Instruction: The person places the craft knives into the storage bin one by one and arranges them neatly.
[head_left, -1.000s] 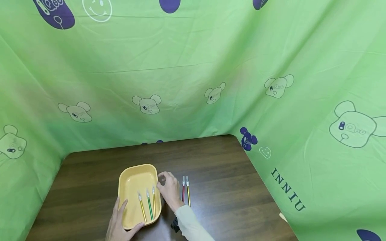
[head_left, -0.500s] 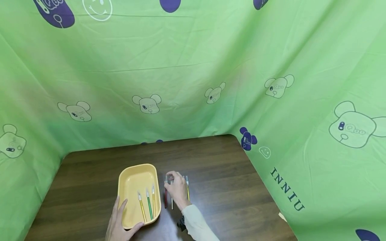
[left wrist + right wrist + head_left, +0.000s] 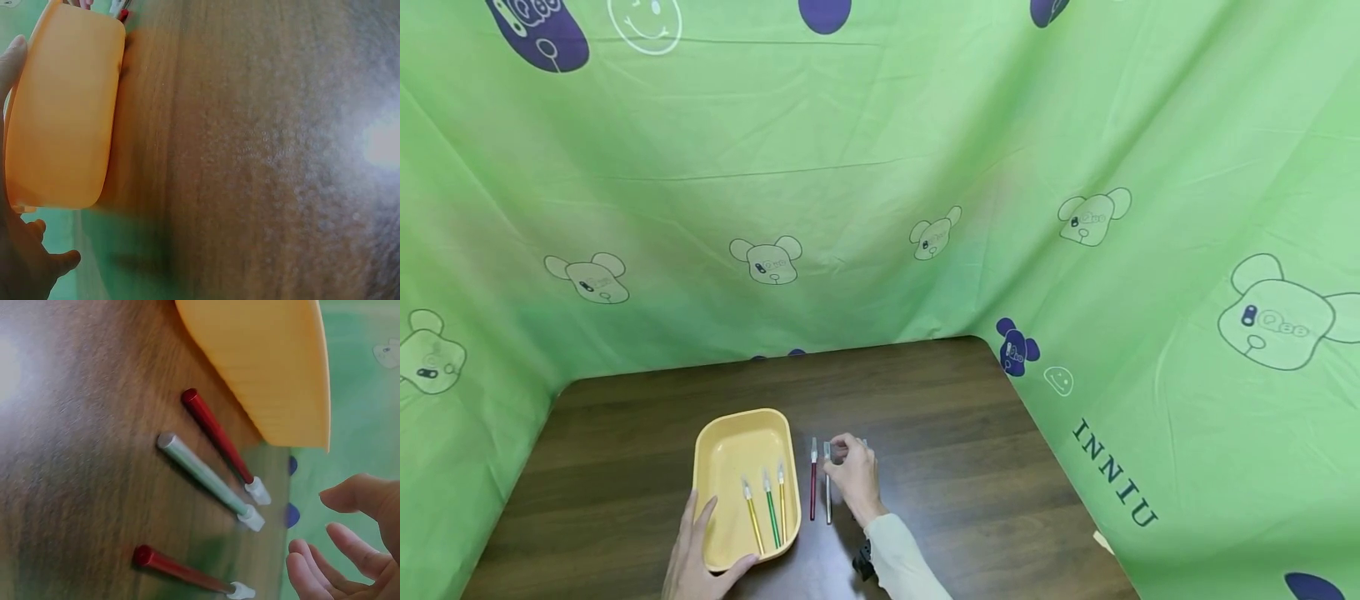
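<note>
A yellow tray [image 3: 730, 454] stands on the table with two gold craft knives [image 3: 754, 517] and a green craft knife [image 3: 772, 515] inside, clear caps pointing away. My left hand [image 3: 696, 554] rests at its near left corner, fingers along the left side and thumb on the near rim. To the tray's right lie a red craft knife [image 3: 812, 487] and a silver craft knife [image 3: 828, 498], side by side. My right hand [image 3: 856, 475] hovers just right of the silver one, its fingers apart and holding nothing. Another red craft knife [image 3: 181, 572] shows in the right wrist view.
The dark wooden table [image 3: 940, 433] extends beyond the tray and to the right. A green printed cloth [image 3: 850, 183] surrounds it at the back and sides. A small pale object [image 3: 1103, 542] lies at the table's right edge.
My right hand has moved right from the tray's right rim, uncovering the red and silver craft knives. It now covers most of the knives farther right. The left hand and tray have stayed still.
</note>
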Demonstrator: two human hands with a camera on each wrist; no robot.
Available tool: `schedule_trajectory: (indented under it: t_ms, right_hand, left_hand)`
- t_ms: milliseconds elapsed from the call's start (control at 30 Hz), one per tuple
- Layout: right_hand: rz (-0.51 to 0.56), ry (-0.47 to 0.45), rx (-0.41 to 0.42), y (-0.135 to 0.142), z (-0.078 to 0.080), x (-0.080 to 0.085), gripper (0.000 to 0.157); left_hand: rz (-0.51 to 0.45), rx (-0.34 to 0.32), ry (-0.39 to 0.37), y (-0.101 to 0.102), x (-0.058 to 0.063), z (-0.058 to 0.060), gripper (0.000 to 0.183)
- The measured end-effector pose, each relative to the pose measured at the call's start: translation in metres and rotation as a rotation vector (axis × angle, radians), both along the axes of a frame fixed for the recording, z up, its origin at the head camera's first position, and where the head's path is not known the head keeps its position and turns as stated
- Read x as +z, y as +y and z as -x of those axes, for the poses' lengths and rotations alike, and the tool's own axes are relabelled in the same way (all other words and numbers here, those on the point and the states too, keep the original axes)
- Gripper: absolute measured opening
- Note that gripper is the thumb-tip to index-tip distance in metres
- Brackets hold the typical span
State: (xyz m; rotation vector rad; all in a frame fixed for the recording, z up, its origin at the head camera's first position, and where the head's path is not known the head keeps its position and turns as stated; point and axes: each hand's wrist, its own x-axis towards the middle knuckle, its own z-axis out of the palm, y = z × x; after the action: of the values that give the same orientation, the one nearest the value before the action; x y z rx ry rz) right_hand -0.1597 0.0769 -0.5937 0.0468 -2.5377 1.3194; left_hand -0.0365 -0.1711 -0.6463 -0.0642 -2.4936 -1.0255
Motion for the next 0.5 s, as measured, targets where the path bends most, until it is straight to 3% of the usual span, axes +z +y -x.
schedule_trajectory:
  t_ms: [233,500]
  right_hand:
    - [-0.024,0.006,-0.014,0.007,0.0,-0.008,0.03]
    - [-0.011,-0.065,-0.037,0.015,-0.002,-0.013,0.031]
  left_hand:
    - [-0.001,-0.004,0.005,0.0,-0.001,0.001,0.11]
    - [0.003,-0.008,0.017,0.0,0.001,0.001,0.11]
